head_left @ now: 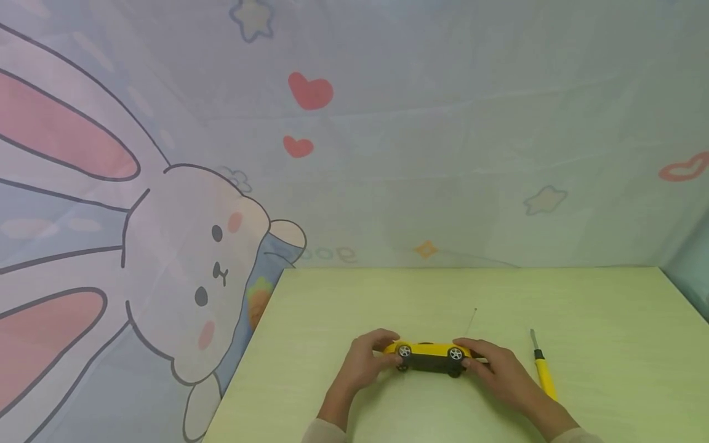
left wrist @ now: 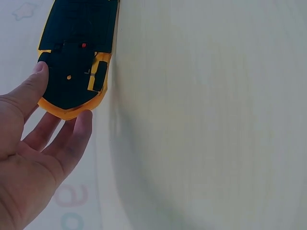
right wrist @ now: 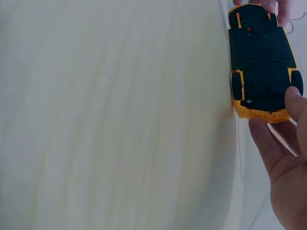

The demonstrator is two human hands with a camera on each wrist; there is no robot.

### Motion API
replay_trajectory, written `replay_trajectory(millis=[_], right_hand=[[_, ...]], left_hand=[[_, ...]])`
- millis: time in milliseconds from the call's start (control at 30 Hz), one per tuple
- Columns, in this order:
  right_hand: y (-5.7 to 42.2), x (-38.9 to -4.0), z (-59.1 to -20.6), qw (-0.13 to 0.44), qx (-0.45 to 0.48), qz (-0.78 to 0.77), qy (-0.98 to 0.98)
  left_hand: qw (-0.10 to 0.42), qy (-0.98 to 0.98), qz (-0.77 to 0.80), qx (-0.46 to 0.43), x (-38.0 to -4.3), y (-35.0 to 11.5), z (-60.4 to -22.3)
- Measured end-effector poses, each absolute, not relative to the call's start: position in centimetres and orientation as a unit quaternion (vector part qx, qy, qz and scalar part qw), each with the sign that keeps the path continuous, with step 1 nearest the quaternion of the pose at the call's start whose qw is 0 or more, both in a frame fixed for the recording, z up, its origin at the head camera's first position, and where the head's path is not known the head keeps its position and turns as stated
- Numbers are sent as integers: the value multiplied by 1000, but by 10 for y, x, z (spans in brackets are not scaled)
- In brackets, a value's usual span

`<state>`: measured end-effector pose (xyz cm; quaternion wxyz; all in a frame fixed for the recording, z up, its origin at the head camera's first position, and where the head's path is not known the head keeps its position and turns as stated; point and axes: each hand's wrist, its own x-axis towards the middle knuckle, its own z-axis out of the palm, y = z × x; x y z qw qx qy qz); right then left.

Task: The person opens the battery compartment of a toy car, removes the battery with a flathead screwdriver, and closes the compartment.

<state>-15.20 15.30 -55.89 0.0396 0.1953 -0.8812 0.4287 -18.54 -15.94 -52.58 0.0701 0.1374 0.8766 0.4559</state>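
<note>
A yellow toy car [head_left: 429, 349] with a black underside and silver-hubbed wheels is held between both hands, tipped so its underside faces the person. My left hand [head_left: 362, 362] grips one end, the thumb near a wheel and the other fingers behind the body. At the opposite end my right hand [head_left: 501, 372] grips it the same way. In the left wrist view the dark underside [left wrist: 72, 79] shows a small red part. The right wrist view shows the whole base [right wrist: 263, 57], with a screw near the end in the right hand.
A screwdriver [head_left: 544, 372] with a yellow handle lies on the pale table [head_left: 626, 344], right of the right hand. A thin wire-like antenna [head_left: 471, 321] extends behind the car. Behind the table hangs a cloth [head_left: 454, 154] printed with a rabbit, hearts and stars.
</note>
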Motion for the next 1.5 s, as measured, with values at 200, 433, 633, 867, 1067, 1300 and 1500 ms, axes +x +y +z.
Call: replay_trajectory(millis=[200,433,633,867,1067,1300,1500], right_hand=[[151,-149,-558,44,172,417,-891],[149,-148,-557,37,168,411,-895],[150,-148,-561,-7,178,469,-865],[149,-148,-562,-25,180,497,-849],[150,-148,-558,-33,181,487,-854],[150,-149,-556,-35,164,469,-867],[147,-148,-552,-28,133,443,-886]], left_hand=[[64,873,467,123,-185,-158,-523],[60,863,486,125,-185,-161,-519],[50,866,478,137,-183,-162,-521],[54,874,465,134,-183,-161,-526],[54,878,457,129,-185,-159,-526],[64,885,448,104,-187,-153,-530],[44,901,418,110,-186,-144,-539]])
